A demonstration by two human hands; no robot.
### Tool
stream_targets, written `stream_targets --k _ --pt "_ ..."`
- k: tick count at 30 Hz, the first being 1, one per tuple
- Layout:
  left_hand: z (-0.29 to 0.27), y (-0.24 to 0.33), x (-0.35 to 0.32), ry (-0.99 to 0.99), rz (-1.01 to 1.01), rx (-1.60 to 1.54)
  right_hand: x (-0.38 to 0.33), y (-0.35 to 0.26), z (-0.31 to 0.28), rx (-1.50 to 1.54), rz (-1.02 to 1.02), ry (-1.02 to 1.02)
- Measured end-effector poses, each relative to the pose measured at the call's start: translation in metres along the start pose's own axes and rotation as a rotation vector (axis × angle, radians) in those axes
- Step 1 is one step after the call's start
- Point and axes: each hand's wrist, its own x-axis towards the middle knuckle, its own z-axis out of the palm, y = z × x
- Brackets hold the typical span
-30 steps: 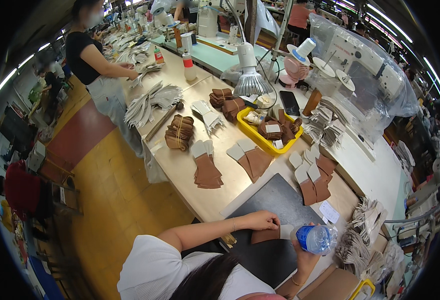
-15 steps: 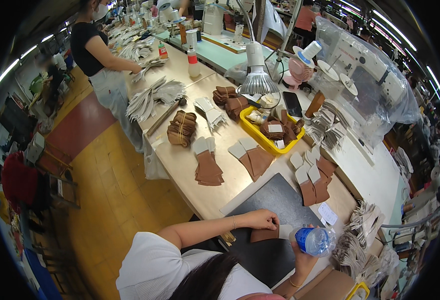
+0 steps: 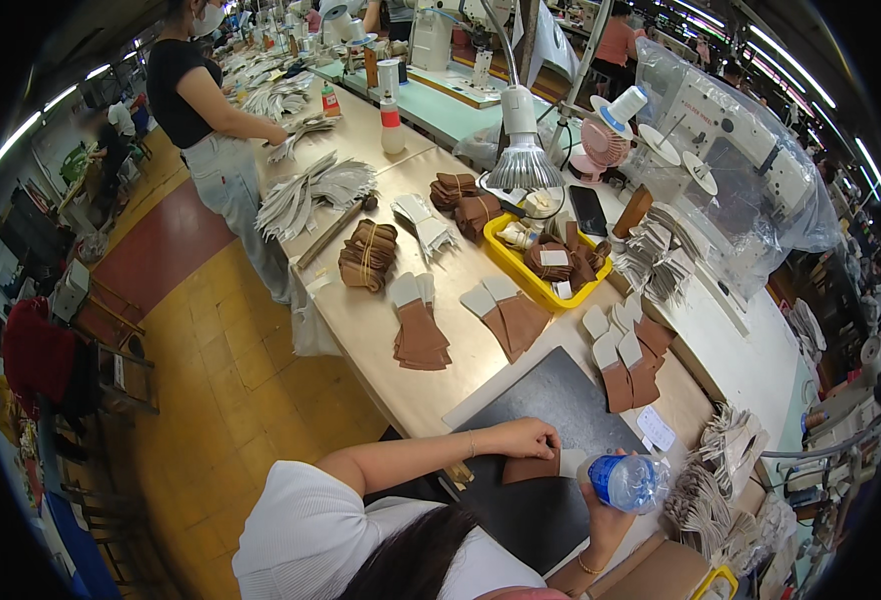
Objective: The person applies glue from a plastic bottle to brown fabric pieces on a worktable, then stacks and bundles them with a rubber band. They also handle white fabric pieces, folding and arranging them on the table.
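Observation:
My left hand [image 3: 533, 439], fingers curled, is closed at the upper edge of a brown leather piece [image 3: 529, 470]. That piece has a pale end and lies on a black mat [image 3: 551, 395] in front of me. Around a clear plastic bottle with a blue label [image 3: 629, 484] my right hand [image 3: 607, 520] is wrapped, holding it tilted beside the pale end. Part of the piece is hidden by the bottle and hand. Right of the mat, a fanned stack of brown pieces with pale ends [image 3: 626, 358] lies near a white paper tag [image 3: 655, 428].
Beyond the mat are two more fans of brown pieces [image 3: 422, 335] [image 3: 508, 318], a tied brown bundle [image 3: 368, 256] and a yellow basket [image 3: 527, 284]. A lamp [image 3: 523, 160] hangs above. Pale bundles [image 3: 727, 446] sit at right. Another person [image 3: 193, 120] stands at the table's far left.
Both hands, the bottle and the leather piece look almost unmoved. The view has shifted very slightly.

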Motion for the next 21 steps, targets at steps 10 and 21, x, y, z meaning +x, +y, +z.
stream_targets --k 10,21 --pt "-0.003 0.013 -0.005 0.007 0.001 0.015 0.003 -0.015 0.002 -0.121 0.004 -0.038" --pt "-0.001 0.004 0.001 -0.022 -0.022 0.044 0.006 -0.018 -0.001 -0.215 0.032 -0.086"
